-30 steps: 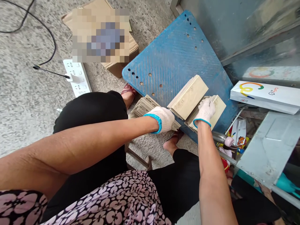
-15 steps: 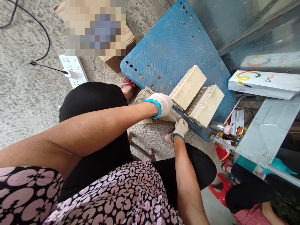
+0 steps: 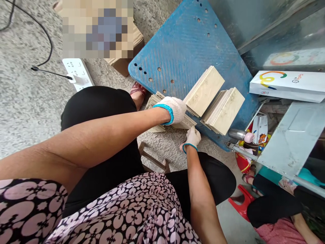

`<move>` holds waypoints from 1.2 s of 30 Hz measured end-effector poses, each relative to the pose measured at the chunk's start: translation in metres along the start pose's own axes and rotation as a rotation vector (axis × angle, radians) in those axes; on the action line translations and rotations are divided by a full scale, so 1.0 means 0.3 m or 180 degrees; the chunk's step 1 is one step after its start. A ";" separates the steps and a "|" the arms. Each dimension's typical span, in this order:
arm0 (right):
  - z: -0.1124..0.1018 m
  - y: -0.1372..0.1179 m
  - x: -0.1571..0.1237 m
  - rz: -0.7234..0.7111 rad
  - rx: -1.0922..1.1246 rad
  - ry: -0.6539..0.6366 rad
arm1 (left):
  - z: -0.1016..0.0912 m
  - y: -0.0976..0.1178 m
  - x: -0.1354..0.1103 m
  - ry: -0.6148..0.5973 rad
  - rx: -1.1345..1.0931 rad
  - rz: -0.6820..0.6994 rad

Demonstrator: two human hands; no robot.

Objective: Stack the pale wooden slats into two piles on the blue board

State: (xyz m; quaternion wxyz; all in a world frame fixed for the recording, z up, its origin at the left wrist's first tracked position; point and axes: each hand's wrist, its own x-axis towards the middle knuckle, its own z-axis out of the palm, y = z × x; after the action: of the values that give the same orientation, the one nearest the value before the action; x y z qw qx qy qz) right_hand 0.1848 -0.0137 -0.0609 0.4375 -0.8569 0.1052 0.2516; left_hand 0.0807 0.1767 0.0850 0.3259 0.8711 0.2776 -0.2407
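Against the blue perforated plastic board (image 3: 193, 44), a fanned stack of thin beige cards (image 3: 155, 101) is being pressed by the gloved left hand (image 3: 174, 110) and apparently pinched by the right hand (image 3: 193, 137).

Three stacks of pale tiles: two stacks (image 3: 204, 90) (image 3: 223, 110) on the blue board (image 3: 182, 44), one stack (image 3: 154, 101) at its near edge. Two gloved hands (image 3: 174, 110) (image 3: 193, 137).
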 end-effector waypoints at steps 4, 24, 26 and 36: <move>-0.004 0.016 -0.013 -0.0090 0.0012 -0.0023 | 0.004 0.000 0.006 -0.0009 0.0083 0.0033; -0.046 0.162 -0.020 -0.0438 0.0212 -0.0659 | 0.012 0.008 0.017 -0.0053 0.0083 0.0063; -0.060 0.172 -0.014 -0.0727 -0.0237 -0.0698 | 0.018 0.006 0.022 -0.0048 0.0133 0.0084; -0.077 0.131 -0.027 -0.1244 -0.1308 -0.1097 | 0.042 0.003 0.035 -0.0019 0.0291 0.0114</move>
State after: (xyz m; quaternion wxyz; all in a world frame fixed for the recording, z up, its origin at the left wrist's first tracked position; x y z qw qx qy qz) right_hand 0.1700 -0.0559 -0.0726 0.3069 -0.8760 -0.1896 0.3202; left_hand 0.0859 0.1707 0.0708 0.2909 0.8892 0.2497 -0.2498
